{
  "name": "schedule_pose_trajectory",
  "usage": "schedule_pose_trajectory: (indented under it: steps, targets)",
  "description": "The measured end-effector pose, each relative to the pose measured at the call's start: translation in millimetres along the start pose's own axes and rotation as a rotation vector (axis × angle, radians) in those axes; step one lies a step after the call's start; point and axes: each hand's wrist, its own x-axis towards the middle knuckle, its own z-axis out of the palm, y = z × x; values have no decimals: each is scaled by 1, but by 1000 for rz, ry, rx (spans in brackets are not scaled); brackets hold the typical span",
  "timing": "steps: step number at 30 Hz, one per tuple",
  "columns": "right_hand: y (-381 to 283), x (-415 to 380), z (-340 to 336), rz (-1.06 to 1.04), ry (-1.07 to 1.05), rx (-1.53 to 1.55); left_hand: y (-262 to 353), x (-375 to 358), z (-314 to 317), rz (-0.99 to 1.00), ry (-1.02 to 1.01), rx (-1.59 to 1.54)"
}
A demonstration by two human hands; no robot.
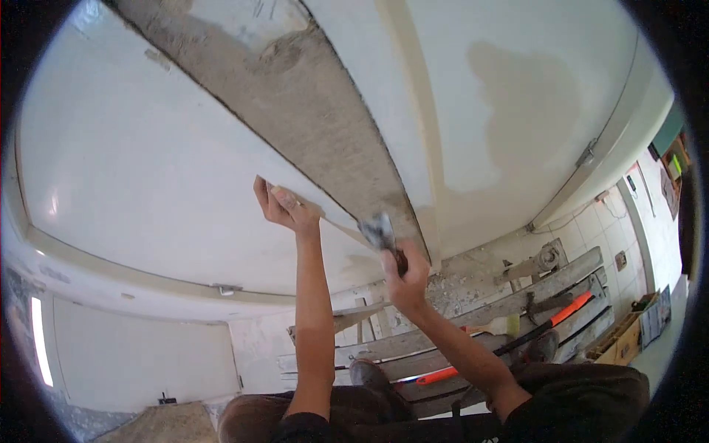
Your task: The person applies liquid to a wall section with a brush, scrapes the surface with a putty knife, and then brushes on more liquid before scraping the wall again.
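In the head view my right hand is closed around the dark handle of a putty knife. Grey smears cover its metal blade, which lies over the rough grey strip between two smooth white surfaces. To its left, my left hand is raised in front of the left white surface, its fingers bent and pressed together. A thin pale edge runs from this hand toward the blade; what it belongs to is hard to make out against the white. Whitish residue marks the fingers of my left hand.
Beneath me are wooden planks where my shoes stand. On them lie a brush with pale bristles and a long tool with bright orange parts. A wooden box stands at right. Metal catches edge the white surfaces.
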Motion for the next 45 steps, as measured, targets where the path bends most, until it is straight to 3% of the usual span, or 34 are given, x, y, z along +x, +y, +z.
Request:
schedule_pose_trajectory:
  steps: [3,5,6,8,11,13,15,17,20,22,24,28,31,34,36,38,40,44,45]
  targets:
    - [-47,42,15,-35,29,-13,1,-4,-1,-57,-7,-46]
    - [-56,58,22,-186,49,-59,1,-5,0,-70,5,-43]
    - [-46,55,24,-185,49,-63,1,-5,1,-72,17,-44]
    - [5,46,33,28,-50,-125,4,-3,1,-66,14,-44]
    - [103,5,32,-103,123,-226,7,2,5,-31,26,-16]
    - [155,-37,13,284,-67,-424,4,0,4,-8,39,12]
    - [228,-79,-5,475,-317,-750,-4,-4,2,-13,6,-43]
    - [266,-109,-21,772,-409,-828,-3,-6,2,-38,17,-63]
    - [244,-122,-12,621,-272,-678,-2,-6,3,-89,20,-78]
    - [171,-94,2,491,-285,-512,-1,-8,2,-124,21,-75]
    - [109,-55,27,321,-87,-205,-5,-7,3,-80,24,-114]
    - [-3,32,32,84,32,209,-3,-6,-3,-77,-20,-73]
    - [25,56,23,56,-25,-16,-1,-2,4,-21,29,-46]
    - [89,32,-4,74,-109,-155,9,5,8,50,53,-10]
    - [155,-8,-16,139,39,-311,7,2,4,12,25,32]
    - [243,-59,-34,396,-115,-591,7,1,1,-3,13,31]
    - [301,-99,-50,798,-437,-746,10,1,4,-18,-5,32]
    - [232,-107,-45,746,-362,-524,10,1,3,18,-8,30]
    - [227,-110,-37,749,-460,-533,7,0,2,30,-12,60]
